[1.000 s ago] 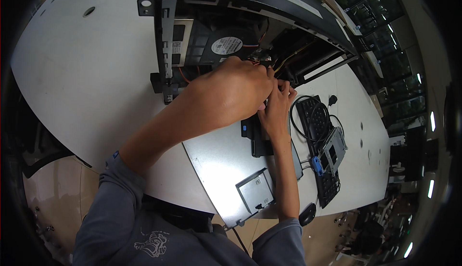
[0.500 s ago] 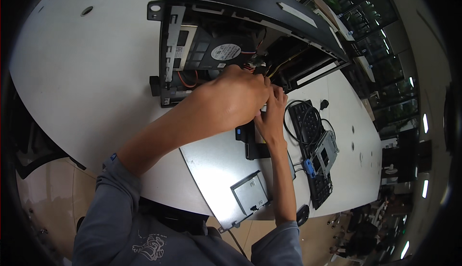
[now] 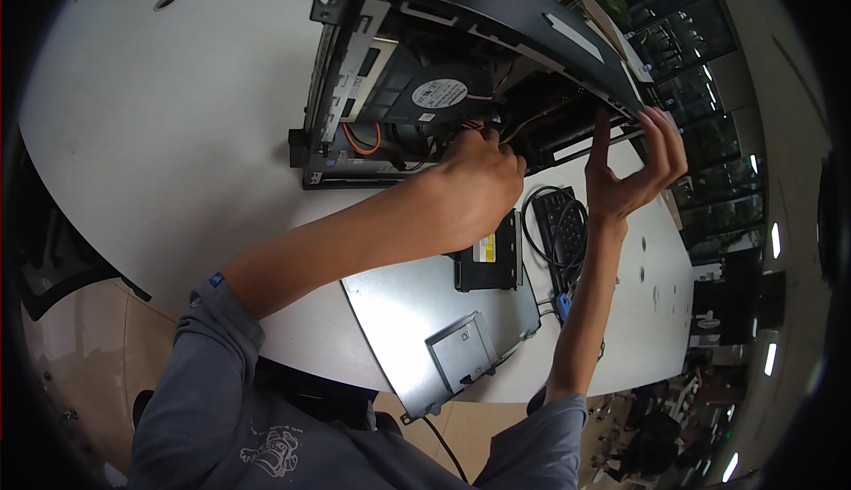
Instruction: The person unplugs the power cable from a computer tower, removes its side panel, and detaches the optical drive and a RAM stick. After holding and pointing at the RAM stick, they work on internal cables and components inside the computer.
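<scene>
Head view: the open black computer case (image 3: pixel 496 2) is placed just ahead of the left hand (image 3: pixel 483 175), its long axis slanted from beyond that hand's left toward the right hand (image 3: pixel 625 190). The left hand is nearer its middle, fingers reached inside, the fan (image 3: pixel 439 94) just beyond them; what is gripped cannot be told. The right hand is spread wide at the case's right end, contact uncertain; half a second earlier it was held beside the left. Bodyward of the left hand, a black drive (image 3: pixel 496 268), now less covered, and a metal panel (image 3: pixel 390 313) are seen.
</scene>
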Tool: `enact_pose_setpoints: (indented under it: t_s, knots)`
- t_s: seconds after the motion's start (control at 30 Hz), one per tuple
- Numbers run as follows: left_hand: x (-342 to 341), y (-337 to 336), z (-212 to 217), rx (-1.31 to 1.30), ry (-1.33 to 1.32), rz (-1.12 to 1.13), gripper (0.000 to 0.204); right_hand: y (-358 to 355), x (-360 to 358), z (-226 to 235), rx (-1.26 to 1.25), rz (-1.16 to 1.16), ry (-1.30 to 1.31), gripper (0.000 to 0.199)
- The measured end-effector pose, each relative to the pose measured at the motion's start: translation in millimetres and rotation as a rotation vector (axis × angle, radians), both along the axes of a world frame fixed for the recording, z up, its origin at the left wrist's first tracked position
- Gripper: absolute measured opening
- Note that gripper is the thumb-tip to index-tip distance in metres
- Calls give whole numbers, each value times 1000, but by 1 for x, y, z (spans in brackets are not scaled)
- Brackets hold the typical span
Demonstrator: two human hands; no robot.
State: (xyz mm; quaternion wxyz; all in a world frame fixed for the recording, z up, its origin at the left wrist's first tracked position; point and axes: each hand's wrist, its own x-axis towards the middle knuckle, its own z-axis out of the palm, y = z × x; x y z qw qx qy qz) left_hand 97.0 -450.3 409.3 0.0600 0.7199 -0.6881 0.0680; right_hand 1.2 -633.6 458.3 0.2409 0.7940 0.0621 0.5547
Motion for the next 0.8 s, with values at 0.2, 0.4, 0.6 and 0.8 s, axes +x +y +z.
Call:
enact_pose_setpoints:
  t_s: [0.2, 0.4, 0.6, 0.8]
  knots:
    - [-1, -10, -5, -97, 18, -42, 57, 0, 25, 30, 123, 16, 220, 53]
    - [-12, -24, -9, -213, -8, 24, 52, -7, 39, 14, 235, 57, 50, 44]
    - [-13, -35, -14, -478, 17, 74, 46, -11, 45, 13, 151, 17, -36, 45]
    - [-4, -38, -16, -491, 94, 84, 44, -14, 45, 11, 159, 72, -44, 44]
